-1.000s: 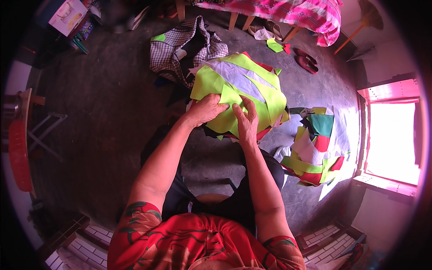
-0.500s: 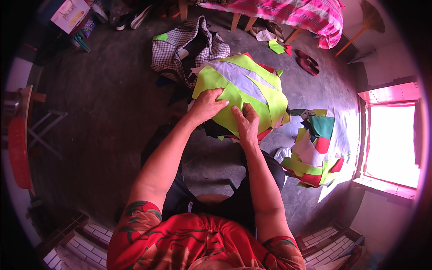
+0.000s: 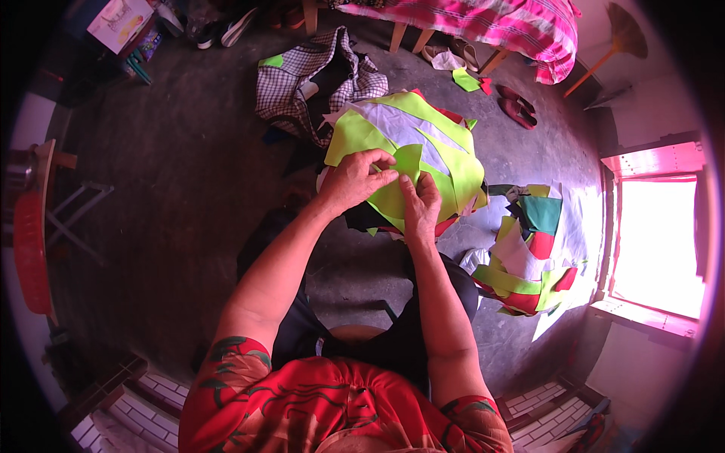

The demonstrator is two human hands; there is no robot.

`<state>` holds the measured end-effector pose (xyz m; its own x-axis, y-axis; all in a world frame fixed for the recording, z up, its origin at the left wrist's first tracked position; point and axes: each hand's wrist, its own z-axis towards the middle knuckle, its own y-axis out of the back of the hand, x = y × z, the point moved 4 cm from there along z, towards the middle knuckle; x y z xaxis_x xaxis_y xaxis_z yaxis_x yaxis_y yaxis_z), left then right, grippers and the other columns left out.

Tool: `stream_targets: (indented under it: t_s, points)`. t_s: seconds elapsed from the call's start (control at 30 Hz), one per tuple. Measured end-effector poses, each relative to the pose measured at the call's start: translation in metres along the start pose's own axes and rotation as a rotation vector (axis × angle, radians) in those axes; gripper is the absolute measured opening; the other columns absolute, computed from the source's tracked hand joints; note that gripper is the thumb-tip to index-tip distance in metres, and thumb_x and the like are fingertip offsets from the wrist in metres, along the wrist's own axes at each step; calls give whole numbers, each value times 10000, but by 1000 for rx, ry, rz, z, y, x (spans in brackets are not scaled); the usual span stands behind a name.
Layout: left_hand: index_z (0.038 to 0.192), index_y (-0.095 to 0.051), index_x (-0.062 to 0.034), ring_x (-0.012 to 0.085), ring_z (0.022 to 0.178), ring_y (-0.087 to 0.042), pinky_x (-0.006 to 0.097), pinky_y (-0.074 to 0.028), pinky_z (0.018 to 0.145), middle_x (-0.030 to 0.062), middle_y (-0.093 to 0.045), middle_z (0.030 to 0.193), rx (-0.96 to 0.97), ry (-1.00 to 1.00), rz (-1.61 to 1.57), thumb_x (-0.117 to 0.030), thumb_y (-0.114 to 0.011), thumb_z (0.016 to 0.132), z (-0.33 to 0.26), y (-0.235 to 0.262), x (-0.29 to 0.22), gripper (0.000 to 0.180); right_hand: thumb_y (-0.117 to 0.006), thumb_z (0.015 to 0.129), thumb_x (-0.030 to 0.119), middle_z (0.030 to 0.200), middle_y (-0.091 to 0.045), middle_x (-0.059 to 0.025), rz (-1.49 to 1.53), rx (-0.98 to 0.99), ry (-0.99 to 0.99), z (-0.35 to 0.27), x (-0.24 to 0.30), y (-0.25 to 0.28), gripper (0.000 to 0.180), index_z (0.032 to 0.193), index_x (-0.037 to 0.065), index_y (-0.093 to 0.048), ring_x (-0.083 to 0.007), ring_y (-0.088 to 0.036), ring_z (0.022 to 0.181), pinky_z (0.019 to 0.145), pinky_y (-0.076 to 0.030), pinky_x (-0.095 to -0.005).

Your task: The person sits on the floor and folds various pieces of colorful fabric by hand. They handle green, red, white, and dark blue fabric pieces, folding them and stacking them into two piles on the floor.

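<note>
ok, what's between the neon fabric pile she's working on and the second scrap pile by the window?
Head view: mostly bare grey floor between the neon fabric pile and the second scrap pile. Only a few dark scraps lie at the second pile's near edge.

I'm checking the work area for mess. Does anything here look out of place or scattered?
Yes. Both hands, left hand and right hand, rest on the neat yellow-green fabric stack, but a loose yellow-green scrap and red slippers lie strewn on the floor, and the checked cloth lies crumpled.
</note>
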<state>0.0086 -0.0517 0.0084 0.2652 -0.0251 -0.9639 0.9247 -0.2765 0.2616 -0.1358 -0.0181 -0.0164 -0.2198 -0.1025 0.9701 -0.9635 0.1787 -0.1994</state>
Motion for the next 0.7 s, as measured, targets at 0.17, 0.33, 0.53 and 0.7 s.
stream_targets:
  t_s: [0.17,0.33,0.53,0.7]
  points:
    - [1003,-612,18,114,719,-605,258,-482,645,58,-644,800,82,1,-16,-226,-662,837,-1,-8,0,300,-589,892,83,970,-620,-58,65,85,-15,-2,-3,-4,208,1063,-25,-540,-94,-560,851,750,-455,-234]
    - [1014,-602,26,126,736,-615,259,-489,660,73,-648,835,83,19,-60,-239,-673,829,-1,-8,4,331,-582,898,88,1017,-618,-74,62,131,-32,-4,0,-7,225,1085,-25,-530,-111,-564,913,797,-448,-242]
    - [1026,-590,29,137,769,-625,267,-496,685,83,-650,858,58,12,-64,-254,-692,814,1,-5,5,368,-558,911,91,1079,-602,-78,57,202,-59,-5,0,-11,301,1182,-25,-498,-124,-552,971,844,-428,-255]
    - [1033,-583,29,137,780,-621,268,-495,690,73,-650,875,66,37,-81,-256,-706,799,1,-3,5,389,-552,915,92,1104,-591,-74,49,239,-68,-6,0,-13,360,1245,-23,-466,-123,-549,968,823,-431,-248]
